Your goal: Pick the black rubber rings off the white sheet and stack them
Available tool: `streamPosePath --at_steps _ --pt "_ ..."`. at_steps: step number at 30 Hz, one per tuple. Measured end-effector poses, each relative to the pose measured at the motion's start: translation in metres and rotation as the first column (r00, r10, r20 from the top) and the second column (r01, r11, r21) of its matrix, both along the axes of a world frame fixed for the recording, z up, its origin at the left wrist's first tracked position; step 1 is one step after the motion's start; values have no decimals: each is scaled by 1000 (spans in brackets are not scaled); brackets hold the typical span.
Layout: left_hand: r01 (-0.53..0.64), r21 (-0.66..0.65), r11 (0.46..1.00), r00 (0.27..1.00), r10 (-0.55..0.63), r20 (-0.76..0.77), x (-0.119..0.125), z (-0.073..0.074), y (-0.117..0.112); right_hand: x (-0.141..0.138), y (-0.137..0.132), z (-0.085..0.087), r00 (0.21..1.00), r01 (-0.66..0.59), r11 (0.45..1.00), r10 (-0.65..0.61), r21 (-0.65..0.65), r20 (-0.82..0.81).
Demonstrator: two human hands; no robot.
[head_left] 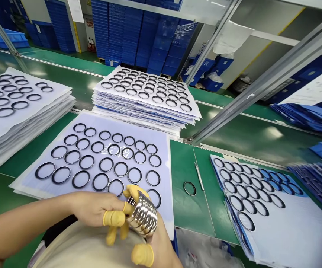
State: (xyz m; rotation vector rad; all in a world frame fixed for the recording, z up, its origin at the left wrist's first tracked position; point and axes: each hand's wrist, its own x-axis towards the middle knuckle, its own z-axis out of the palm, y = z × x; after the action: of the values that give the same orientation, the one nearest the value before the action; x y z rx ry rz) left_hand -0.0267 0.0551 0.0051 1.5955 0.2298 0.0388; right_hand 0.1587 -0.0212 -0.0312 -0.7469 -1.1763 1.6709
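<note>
A stack of shiny metal rings (pixel 144 215) lies in my right hand (pixel 161 238), whose fingers curl round it from the far side, with the thumb low in front. My left hand (pixel 99 209) reaches in from the left, and its fingertips meet the left end of the stack. Yellow finger cots cover fingertips on both hands. Just beyond the hands, dark-edged rings (pixel 106 164) lie in rows on a white sheet (pixel 163 158). How many rings my left fingers grip is hidden.
Tall stacks of sheets with rings stand at the back (pixel 147 111) and left (pixel 38 123). On the green table (pixel 183 160) are a single ring (pixel 190 188) and a thin pen-like tool (pixel 199 176). More rings sit on a pale sheet (pixel 286 230) at right. A metal post (pixel 233 104) slants behind.
</note>
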Motion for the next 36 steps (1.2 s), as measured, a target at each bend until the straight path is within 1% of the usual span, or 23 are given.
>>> streamPosePath --at_steps 2,4,6,7,10,12,14,16,18,20,22,24,26,28,29,31,33,35,36 --pt "-94 2 996 994 94 55 3 -2 0 -1 -3 0 1000 21 1000 -21 -4 5" --pt "-181 -28 983 981 183 66 7 -4 0 -1 -5 0 998 46 999 -46 -6 41" --pt "-258 -83 963 966 259 10 11 -5 0 -1 -6 0 995 71 997 -72 8 74" --pt "-286 -120 951 958 284 -30 13 -5 -1 0 -5 -1 994 71 997 -74 35 80" --pt "-310 -228 923 950 292 -109 17 -6 -2 1 -1 0 995 24 986 -39 165 89" --pt "-309 -268 913 951 289 -110 20 -7 -3 1 0 1 992 33 973 -60 228 110" --pt "-316 -310 897 949 299 -103 21 -9 -4 -1 -1 3 982 96 968 -130 231 140" --pt "-342 -330 880 939 333 -84 22 -11 -4 -2 -4 4 975 119 967 -157 225 158" --pt "-377 -275 885 923 383 -32 21 -10 -4 -3 -7 2 982 108 971 -138 212 129" --pt "-423 -134 896 899 433 56 19 -6 -2 -4 -10 -3 985 117 968 -142 222 101" --pt "-462 28 886 881 456 127 16 0 -1 -3 -10 -9 977 146 953 -181 264 115" --pt "-490 175 854 870 470 147 12 7 0 -3 -9 -12 969 154 937 -205 313 139" --pt "-492 305 815 870 474 134 9 12 1 -3 -6 -10 970 157 934 -207 320 129" --pt "-473 415 777 874 474 109 6 15 1 -3 -3 -5 978 136 943 -176 303 110" --pt "-461 455 762 876 474 93 4 16 1 -2 -2 -3 984 101 952 -139 287 114" --pt "-449 491 747 874 482 66 3 15 2 -2 -4 -3 992 9 977 -36 213 119" --pt "-465 458 758 867 495 62 4 12 3 -2 -8 -12 995 -62 996 56 64 86" --pt "-498 323 805 860 505 67 6 7 4 -4 -11 -28 995 -86 991 90 -106 39" --pt "-505 233 831 860 505 65 8 3 4 -7 -11 -38 995 -84 985 92 -149 47"
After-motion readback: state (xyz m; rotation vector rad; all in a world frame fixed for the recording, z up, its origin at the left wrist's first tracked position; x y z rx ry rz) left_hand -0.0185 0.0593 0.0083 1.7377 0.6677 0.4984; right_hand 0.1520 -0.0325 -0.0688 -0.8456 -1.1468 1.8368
